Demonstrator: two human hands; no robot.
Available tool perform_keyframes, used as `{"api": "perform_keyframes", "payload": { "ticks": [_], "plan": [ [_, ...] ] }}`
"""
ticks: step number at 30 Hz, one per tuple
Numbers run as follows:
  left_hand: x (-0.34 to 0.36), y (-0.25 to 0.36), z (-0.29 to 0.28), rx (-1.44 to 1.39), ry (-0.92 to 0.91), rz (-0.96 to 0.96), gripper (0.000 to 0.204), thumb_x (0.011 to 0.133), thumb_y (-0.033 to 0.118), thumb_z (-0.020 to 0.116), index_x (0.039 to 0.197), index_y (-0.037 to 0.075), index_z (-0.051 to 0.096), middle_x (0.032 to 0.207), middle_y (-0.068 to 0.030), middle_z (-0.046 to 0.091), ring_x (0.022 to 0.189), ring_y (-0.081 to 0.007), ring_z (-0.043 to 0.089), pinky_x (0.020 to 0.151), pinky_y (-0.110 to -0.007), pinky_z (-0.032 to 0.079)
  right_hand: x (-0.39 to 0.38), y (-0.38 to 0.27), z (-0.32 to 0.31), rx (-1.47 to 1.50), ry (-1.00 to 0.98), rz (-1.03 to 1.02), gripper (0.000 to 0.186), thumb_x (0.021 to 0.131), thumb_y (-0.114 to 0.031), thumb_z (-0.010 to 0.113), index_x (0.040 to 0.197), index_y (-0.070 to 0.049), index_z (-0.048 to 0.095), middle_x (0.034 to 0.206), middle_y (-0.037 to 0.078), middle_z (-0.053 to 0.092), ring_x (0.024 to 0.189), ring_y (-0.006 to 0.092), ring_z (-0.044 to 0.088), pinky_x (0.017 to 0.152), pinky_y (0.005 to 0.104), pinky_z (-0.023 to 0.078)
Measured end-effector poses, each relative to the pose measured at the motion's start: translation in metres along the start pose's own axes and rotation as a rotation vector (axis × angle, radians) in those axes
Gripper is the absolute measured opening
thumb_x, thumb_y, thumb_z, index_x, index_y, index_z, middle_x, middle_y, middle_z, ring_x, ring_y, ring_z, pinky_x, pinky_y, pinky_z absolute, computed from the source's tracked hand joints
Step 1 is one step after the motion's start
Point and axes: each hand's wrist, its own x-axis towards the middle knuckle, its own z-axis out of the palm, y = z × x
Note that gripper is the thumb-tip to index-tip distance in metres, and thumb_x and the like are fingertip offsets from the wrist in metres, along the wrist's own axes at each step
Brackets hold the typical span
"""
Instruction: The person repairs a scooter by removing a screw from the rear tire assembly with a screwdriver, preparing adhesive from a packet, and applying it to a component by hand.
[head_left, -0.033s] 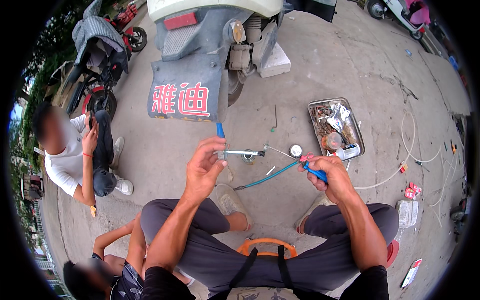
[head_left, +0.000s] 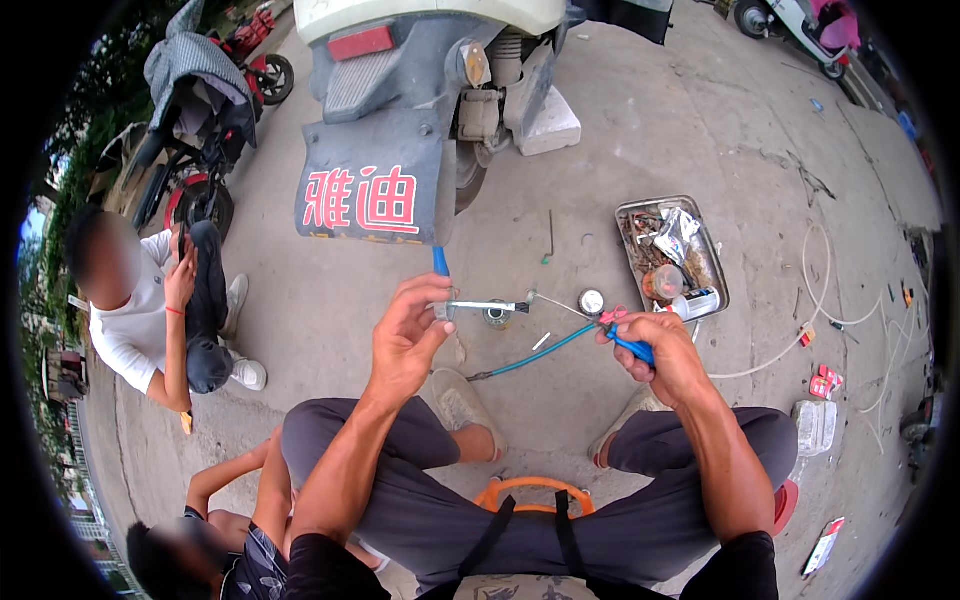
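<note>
My left hand [head_left: 410,330] is closed on a slim brush [head_left: 485,306] with dark bristles pointing right, along with a small piece I cannot make out. A blue handle [head_left: 440,260] shows beyond those fingers; I cannot tell if it is held. My right hand [head_left: 655,350] grips blue-handled pliers [head_left: 630,347]; a thin rod [head_left: 565,305] with a small piece at its tip extends leftward from there toward the bristles. Below the brush stands an open jar [head_left: 497,319]. A round lid [head_left: 591,301] lies near a blue hose [head_left: 530,356].
A scooter's rear [head_left: 370,130] fills the top centre. A metal tray [head_left: 720,270] of small parts lies right, near white tubing [head_left: 760,365]. Two people squat at the left, one in a white shirt [head_left: 130,340], another below [head_left: 250,565]. An orange stool [head_left: 535,485] is beneath me.
</note>
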Motion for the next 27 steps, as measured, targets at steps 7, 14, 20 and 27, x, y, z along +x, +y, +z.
{"api": "perform_keyframes", "payload": {
  "ticks": [7,14,20,27],
  "plan": [
    [0.0,0.005,0.001,-0.048,0.019,0.027,0.044,0.086,-0.016,0.065,0.125,0.003,0.058,0.14,-0.0126,0.049,0.123,-0.0261,0.06,0.1,-0.036,0.051,0.001,0.004,-0.001,-0.026,0.016,-0.034,0.026,0.089,-0.015,0.059,0.095,0.006,0.072,0.06,0.002,0.056,0.045,0.0053,0.041,0.042,0.0211,0.029],
    [0.002,0.004,0.001,-0.018,0.027,-0.013,0.044,0.086,-0.014,0.065,0.126,0.003,0.058,0.14,-0.0122,0.049,0.123,-0.0249,0.06,0.1,-0.035,0.051,0.001,0.013,-0.002,-0.122,-0.022,-0.158,0.022,0.089,-0.012,0.061,0.097,0.004,0.073,0.064,0.002,0.058,0.052,0.0034,0.043,0.047,0.0212,0.029],
    [0.001,-0.002,-0.001,-0.022,0.018,-0.053,0.044,0.087,-0.013,0.065,0.127,0.003,0.057,0.14,-0.0117,0.049,0.12,-0.0221,0.06,0.101,-0.035,0.05,-0.008,0.017,0.005,-0.361,0.061,-0.335,0.024,0.089,-0.013,0.068,0.106,0.003,0.074,0.077,0.004,0.068,0.07,0.0063,0.058,0.063,0.0247,0.046],
    [0.002,-0.004,-0.003,-0.025,-0.001,-0.134,0.044,0.088,-0.011,0.066,0.129,0.002,0.056,0.141,-0.0108,0.048,0.118,-0.0194,0.06,0.101,-0.035,0.05,-0.007,0.016,0.001,-0.478,0.089,-0.402,0.024,0.089,-0.015,0.068,0.106,0.001,0.074,0.079,0.004,0.069,0.072,0.0068,0.058,0.065,0.0252,0.047]
  ]
}}
